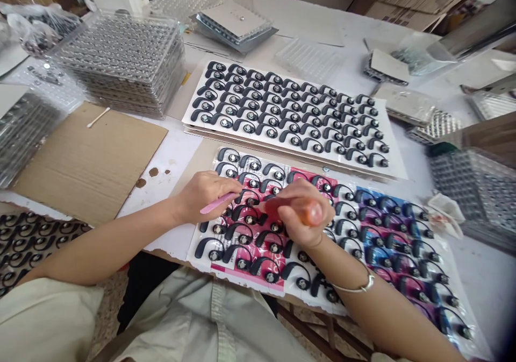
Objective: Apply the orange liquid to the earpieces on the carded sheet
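Observation:
My left hand (pixel 207 195) is closed around a slim pink tool (pixel 219 203), which could be tweezers; its tip is hidden. Close by on the right, my right hand (pixel 304 217) grips a translucent orange-red tool (pixel 309 212) with a rounded end, either a bottle or a thick handle. Its narrow end points left, toward the black ear-hook pieces (pixel 250 217) beneath both hands. These pieces, each with a round silvery part, lie in rows on a sheet (pixel 201 249) with pink and blue printed areas. Some are covered by my hands.
Behind the near sheet, a white board (pixel 393 136) carries more rows of ear-hook pieces. Stacked clear trays (pixel 116 55) stand at the back left, more trays (pixel 475 190) at the right. A cotton swab (pixel 98 117) lies on brown cardboard (pixel 88 163).

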Demonstrator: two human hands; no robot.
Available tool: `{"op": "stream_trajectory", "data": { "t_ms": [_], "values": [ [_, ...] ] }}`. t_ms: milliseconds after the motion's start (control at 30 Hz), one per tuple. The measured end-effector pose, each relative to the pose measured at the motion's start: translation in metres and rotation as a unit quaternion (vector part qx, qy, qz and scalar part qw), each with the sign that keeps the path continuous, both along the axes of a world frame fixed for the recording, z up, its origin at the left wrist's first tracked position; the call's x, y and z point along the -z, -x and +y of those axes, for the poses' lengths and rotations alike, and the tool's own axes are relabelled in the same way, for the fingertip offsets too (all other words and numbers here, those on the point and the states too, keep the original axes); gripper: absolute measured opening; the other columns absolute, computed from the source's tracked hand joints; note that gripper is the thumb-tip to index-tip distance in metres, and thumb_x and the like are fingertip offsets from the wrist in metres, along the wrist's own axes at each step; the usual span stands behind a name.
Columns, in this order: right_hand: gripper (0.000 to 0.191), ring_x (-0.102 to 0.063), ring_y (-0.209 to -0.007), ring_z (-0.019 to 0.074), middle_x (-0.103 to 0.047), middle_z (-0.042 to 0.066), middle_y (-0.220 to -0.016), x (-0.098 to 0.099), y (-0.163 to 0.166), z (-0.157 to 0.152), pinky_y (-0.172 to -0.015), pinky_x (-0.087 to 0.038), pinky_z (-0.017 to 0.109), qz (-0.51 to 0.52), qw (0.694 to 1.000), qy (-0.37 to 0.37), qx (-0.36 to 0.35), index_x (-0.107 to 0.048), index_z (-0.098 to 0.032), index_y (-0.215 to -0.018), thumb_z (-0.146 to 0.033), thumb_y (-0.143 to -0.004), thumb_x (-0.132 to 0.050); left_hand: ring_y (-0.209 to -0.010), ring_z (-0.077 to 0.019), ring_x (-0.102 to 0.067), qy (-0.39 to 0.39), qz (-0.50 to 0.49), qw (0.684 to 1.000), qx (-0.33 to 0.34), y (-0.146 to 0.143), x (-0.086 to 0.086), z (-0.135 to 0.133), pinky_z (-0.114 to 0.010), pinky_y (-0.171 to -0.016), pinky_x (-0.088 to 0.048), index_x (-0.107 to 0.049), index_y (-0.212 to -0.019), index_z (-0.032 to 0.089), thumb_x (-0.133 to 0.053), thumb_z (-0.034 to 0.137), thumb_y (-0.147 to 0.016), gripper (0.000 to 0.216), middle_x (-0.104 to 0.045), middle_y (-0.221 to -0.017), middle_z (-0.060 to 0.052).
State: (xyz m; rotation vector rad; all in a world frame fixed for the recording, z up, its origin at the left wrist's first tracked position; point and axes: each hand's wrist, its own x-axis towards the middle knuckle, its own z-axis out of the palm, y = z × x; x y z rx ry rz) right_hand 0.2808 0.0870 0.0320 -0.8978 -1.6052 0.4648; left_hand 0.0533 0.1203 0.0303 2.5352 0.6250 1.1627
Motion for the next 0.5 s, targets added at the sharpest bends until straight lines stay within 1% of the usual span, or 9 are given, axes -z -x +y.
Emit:
{"op": "stream_trajectory", "data": {
  "t_ms": [33,100,167,233,300,367,400,433,500],
  "values": [
    [0.016,-0.053,-0.053,0.0142,-0.06,0.0,-0.061,0.0,-0.001,0.004,-0.047,-0.043,0.03,0.057,0.998,0.021,0.015,-0.064,-0.022,-0.073,-0.037,-0.07,-0.069,-0.08,-0.0159,-0.072,0.008,-0.005,1.0,-0.005,0.0,0.001,0.001,-0.025,-0.07,-0.056,-0.063,-0.094,0.015,-0.054,0.014,-0.087,0.012,-0.074,-0.092,-0.006],
    [0.023,-0.051,-0.053,0.0137,-0.055,0.0,-0.056,-0.005,-0.005,0.015,-0.045,-0.041,0.029,0.174,0.982,0.059,0.053,-0.06,-0.022,-0.064,-0.044,-0.071,-0.066,-0.079,-0.0158,-0.072,0.027,-0.019,0.999,-0.015,0.0,0.003,0.002,-0.024,-0.07,-0.056,-0.065,-0.093,0.015,-0.056,0.014,-0.087,0.011,-0.075,-0.09,-0.006],
    [0.029,-0.049,-0.048,0.0125,-0.051,-0.001,-0.055,-0.016,-0.013,0.027,-0.039,-0.036,0.028,0.232,0.966,0.095,0.063,-0.054,-0.023,-0.06,-0.048,-0.073,-0.063,-0.078,-0.0156,-0.072,0.063,-0.035,0.997,-0.027,-0.001,0.004,0.002,-0.023,-0.07,-0.056,-0.067,-0.09,0.014,-0.059,0.015,-0.086,0.009,-0.075,-0.087,-0.005],
    [0.033,-0.047,-0.043,0.0114,-0.05,-0.002,-0.055,-0.029,-0.027,0.04,-0.034,-0.028,0.027,0.302,0.936,0.173,0.049,-0.047,-0.024,-0.06,-0.05,-0.071,-0.064,-0.075,-0.0146,-0.071,0.13,-0.051,0.989,-0.048,-0.003,0.003,0.001,-0.021,-0.067,-0.056,-0.068,-0.088,0.014,-0.062,0.018,-0.085,0.008,-0.074,-0.085,-0.005],
    [0.039,-0.045,-0.04,0.01,-0.049,-0.004,-0.052,-0.041,-0.045,0.051,-0.033,-0.022,0.026,0.346,0.909,0.23,0.029,-0.041,-0.023,-0.061,-0.054,-0.069,-0.064,-0.072,-0.014,-0.07,0.211,-0.061,0.973,-0.075,-0.005,-0.001,-0.001,-0.021,-0.064,-0.056,-0.07,-0.087,0.015,-0.064,0.022,-0.084,0.01,-0.074,-0.083,-0.004],
    [0.043,-0.044,-0.041,0.0086,-0.05,-0.003,-0.051,-0.05,-0.066,0.059,-0.035,-0.022,0.026,0.34,0.898,0.279,-0.016,-0.041,-0.023,-0.061,-0.06,-0.07,-0.059,-0.069,-0.0141,-0.07,0.273,-0.055,0.956,-0.094,-0.007,-0.008,-0.002,-0.021,-0.061,-0.056,-0.071,-0.086,0.015,-0.066,0.024,-0.082,0.012,-0.074,-0.082,-0.004],
    [0.043,-0.044,-0.041,0.0077,-0.052,-0.001,-0.053,-0.053,-0.076,0.062,-0.036,-0.023,0.026,0.323,0.901,0.287,-0.032,-0.043,-0.022,-0.062,-0.062,-0.072,-0.057,-0.067,-0.0143,-0.069,0.292,-0.049,0.95,-0.098,-0.009,-0.012,-0.002,-0.021,-0.061,-0.056,-0.072,-0.086,0.014,-0.067,0.024,-0.081,0.012,-0.074,-0.081,-0.004],
    [0.043,-0.045,-0.043,0.0076,-0.054,0.0,-0.055,-0.055,-0.084,0.064,-0.037,-0.024,0.027,0.293,0.91,0.29,-0.045,-0.045,-0.022,-0.063,-0.062,-0.074,-0.055,-0.067,-0.0145,-0.069,0.304,-0.04,0.947,-0.099,-0.011,-0.016,-0.002,-0.021,-0.06,-0.056,-0.072,-0.086,0.015,-0.068,0.024,-0.081,0.012,-0.074,-0.08,-0.004],
    [0.046,-0.049,-0.044,0.0082,-0.056,0.002,-0.055,-0.058,-0.093,0.066,-0.038,-0.026,0.028,0.206,0.944,0.252,-0.047,-0.046,-0.022,-0.063,-0.064,-0.082,-0.045,-0.067,-0.0145,-0.069,0.312,-0.022,0.945,-0.092,-0.014,-0.022,-0.001,-0.021,-0.059,-0.055,-0.073,-0.084,0.015,-0.068,0.024,-0.08,0.01,-0.074,-0.08,-0.003]
  ]
}}
